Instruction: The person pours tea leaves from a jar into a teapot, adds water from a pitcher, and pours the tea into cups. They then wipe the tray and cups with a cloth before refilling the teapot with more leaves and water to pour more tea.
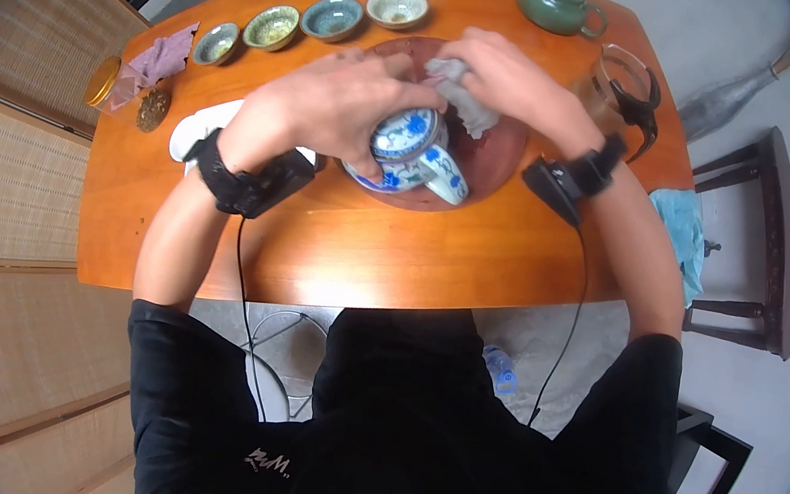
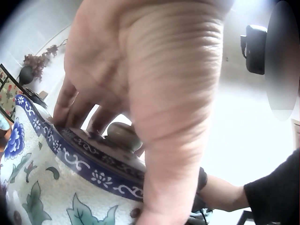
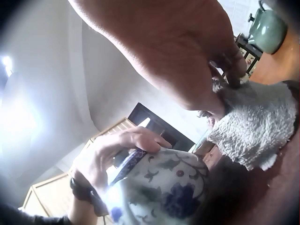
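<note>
A white teapot (image 1: 409, 136) with blue flowers is over the round reddish-brown board (image 1: 497, 165) in the head view, its spout pointing toward the person's right. My left hand (image 1: 330, 101) grips it from above, fingers spread across the lid and thumb down the side. In the left wrist view the lid's knob (image 2: 124, 135) shows beneath the palm. My right hand (image 1: 520, 78) pinches a bunched grey-white cloth (image 3: 258, 124) just beyond the teapot. The cloth hangs down close over the board, and part of it is hidden behind the fingers.
Along the far side stand several small bowls (image 1: 332, 18). At the back right are a green teapot (image 1: 553, 4) and a glass pitcher with a black handle (image 1: 636, 109). A white tray (image 1: 190, 139) lies under the left forearm, near a pink cloth (image 1: 161, 57) and a jar (image 1: 107, 85).
</note>
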Demonstrator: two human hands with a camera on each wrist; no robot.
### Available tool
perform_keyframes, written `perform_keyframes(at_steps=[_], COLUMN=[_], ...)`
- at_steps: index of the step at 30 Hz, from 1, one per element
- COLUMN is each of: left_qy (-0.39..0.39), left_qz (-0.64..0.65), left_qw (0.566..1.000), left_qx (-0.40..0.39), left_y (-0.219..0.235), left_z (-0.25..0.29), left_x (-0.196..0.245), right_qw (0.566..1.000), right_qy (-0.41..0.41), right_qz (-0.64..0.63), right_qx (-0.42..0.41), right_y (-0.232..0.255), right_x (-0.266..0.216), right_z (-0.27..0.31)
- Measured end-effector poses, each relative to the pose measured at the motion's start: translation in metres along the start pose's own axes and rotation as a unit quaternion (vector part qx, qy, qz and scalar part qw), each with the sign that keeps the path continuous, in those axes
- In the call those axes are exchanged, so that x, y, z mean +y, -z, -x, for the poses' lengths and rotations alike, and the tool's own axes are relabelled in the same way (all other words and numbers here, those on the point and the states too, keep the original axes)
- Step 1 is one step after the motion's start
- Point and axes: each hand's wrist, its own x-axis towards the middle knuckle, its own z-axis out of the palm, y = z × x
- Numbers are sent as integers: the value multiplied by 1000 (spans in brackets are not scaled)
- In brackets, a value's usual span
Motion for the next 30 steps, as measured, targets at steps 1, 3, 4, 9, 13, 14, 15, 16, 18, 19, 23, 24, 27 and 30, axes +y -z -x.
perform_keyframes(at_steps=[1,3,4,9,13,14,15,16,18,19,23,24,27,30], left_qy=[-6,-3,7,15,44,59,50,41,20,33,40,33,35,23], left_qz=[-1,-2,-1,16,0,2,11,20,28,19,9,14,18,17], left_qw=[1000,1000,1000,1000,999,997,998,998,998,998,999,999,998,999], left_qx=[7,16,0,-2,-22,-40,-36,-34,-44,-45,-33,-27,-51,-35], left_y=[-4,-13,-13,-11,-12,-11,-13,-15,-7,-6,-12,-13,-12,-16], left_z=[-2,-3,-4,-10,-9,-8,-7,-4,-9,-10,-10,-9,-12,-11], left_x=[-1,-2,-1,3,8,10,8,4,-8,-6,-5,-6,-8,-10], right_qw=[999,999,998,995,994,995,996,996,994,997,998,998,994,995], right_qy=[20,52,67,88,-13,-19,-23,-10,15,15,20,28,56,24], right_qz=[3,-8,-14,45,104,97,91,86,76,41,-66,-57,-60,-51], right_qx=[-29,-2,11,-18,-21,-15,-8,20,78,67,6,-24,-74,-82], right_y=[-1,-25,-38,-60,-53,-46,-40,-42,-44,-43,-31,-26,-30,-26], right_x=[-3,7,13,24,42,45,48,53,64,64,37,22,13,9], right_z=[-15,-47,-56,-65,-51,-39,-28,-17,-4,6,45,56,67,56])
